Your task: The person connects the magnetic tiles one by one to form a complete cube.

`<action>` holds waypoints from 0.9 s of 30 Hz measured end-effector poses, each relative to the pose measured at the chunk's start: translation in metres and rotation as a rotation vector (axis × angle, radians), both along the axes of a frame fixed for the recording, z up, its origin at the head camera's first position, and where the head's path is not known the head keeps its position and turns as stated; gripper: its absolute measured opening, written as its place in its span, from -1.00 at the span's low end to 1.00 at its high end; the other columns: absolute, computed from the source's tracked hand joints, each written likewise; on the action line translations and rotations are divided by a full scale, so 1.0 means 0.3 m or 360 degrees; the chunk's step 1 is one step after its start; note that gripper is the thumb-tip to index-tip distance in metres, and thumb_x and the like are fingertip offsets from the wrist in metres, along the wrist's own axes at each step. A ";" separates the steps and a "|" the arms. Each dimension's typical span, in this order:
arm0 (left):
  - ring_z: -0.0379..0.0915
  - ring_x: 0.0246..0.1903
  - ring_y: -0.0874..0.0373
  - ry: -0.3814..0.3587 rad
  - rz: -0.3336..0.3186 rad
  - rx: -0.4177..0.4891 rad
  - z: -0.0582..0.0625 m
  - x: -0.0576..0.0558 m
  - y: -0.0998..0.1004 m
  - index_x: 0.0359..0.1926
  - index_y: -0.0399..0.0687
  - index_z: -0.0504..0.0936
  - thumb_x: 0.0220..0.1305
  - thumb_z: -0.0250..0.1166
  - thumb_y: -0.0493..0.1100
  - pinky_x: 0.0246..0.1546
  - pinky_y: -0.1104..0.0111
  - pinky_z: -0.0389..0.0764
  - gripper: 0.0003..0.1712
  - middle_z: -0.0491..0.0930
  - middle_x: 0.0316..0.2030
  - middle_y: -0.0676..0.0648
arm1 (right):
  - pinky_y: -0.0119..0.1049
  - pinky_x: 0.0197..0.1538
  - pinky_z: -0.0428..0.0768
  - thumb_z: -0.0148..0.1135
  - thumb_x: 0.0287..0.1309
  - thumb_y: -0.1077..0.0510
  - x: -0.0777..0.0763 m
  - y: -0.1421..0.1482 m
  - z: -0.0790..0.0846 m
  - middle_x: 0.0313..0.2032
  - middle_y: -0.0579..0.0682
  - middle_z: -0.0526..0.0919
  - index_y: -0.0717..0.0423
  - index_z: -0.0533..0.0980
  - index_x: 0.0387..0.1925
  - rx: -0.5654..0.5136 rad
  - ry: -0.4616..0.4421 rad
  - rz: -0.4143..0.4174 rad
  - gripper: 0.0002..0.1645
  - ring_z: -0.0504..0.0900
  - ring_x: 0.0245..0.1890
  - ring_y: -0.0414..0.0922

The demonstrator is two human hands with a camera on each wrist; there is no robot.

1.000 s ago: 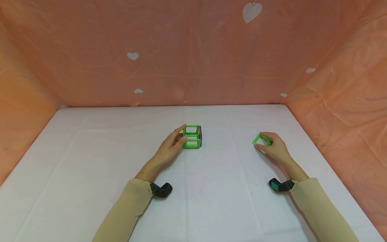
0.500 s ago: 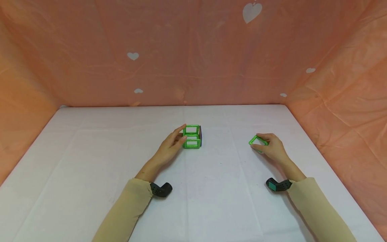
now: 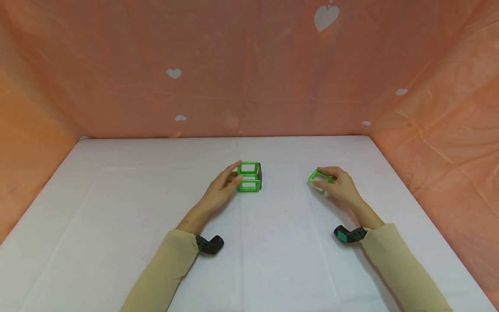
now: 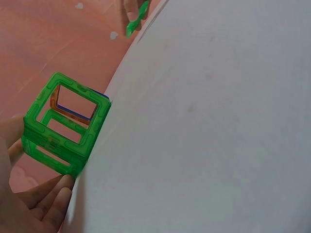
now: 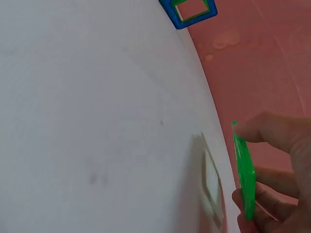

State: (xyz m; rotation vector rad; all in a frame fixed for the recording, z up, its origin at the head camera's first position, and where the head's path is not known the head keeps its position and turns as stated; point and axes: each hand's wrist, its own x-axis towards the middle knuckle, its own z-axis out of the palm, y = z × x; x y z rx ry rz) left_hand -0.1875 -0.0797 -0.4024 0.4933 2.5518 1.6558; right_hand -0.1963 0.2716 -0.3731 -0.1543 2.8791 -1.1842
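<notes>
A small box of square magnetic tiles (image 3: 249,174) stands on the white table, mostly green. In the left wrist view, its green frame (image 4: 92,141) has an orange tile behind it and a blue edge at the back. My left hand (image 3: 216,193) grips the box from its left side with thumb and fingers. To the right, my right hand (image 3: 343,187) pinches one green square magnetic tile (image 3: 312,177) by its edges. That tile (image 5: 246,177) is held just off the table, seen nearly edge-on in the right wrist view. A blue tile (image 5: 197,20) of the box shows there too.
A white cloth (image 3: 284,251) covers the table. An orange sheet (image 3: 241,86) with pale hearts rises behind and along both sides. Dark devices (image 3: 210,245) are worn on both wrists. A gap of bare cloth separates the box from the right hand's tile.
My right hand has moved left with the green magnetic tile, closer to the box. The left hand and the box have stayed in place.
</notes>
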 end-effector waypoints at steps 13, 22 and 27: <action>0.44 0.10 -0.13 0.0006 0.0019 -0.0021 0.004 0.000 0.008 0.47 0.00 0.12 0.46 0.04 -0.08 0.16 0.05 0.42 -0.37 0.44 0.15 -0.31 | 0.11 0.31 0.27 0.34 0.12 0.10 -0.036 -0.099 -0.006 0.21 0.23 0.43 0.23 0.46 0.20 -0.0207 0.0105 0.0138 -0.39 0.33 0.27 0.14; 0.42 0.13 -0.13 -0.0033 0.0026 -0.0062 0.005 0.003 0.007 0.49 0.00 0.04 0.47 0.02 -0.06 0.19 0.06 0.40 -0.34 0.41 0.20 -0.31 | 0.07 0.33 0.25 0.37 0.10 0.16 -0.043 -0.173 0.007 0.20 0.21 0.45 0.23 0.46 0.19 -0.0332 0.0143 0.0205 -0.39 0.34 0.27 0.09; 0.41 0.14 -0.13 -0.0039 0.0033 -0.0067 0.007 0.005 0.006 0.49 0.00 0.05 0.48 0.01 -0.06 0.20 0.06 0.39 -0.34 0.40 0.20 -0.31 | 0.04 0.30 0.28 0.38 0.07 0.22 -0.051 -0.211 0.014 0.19 0.24 0.46 0.30 0.44 0.20 -0.0383 0.0186 0.0244 -0.37 0.37 0.24 0.10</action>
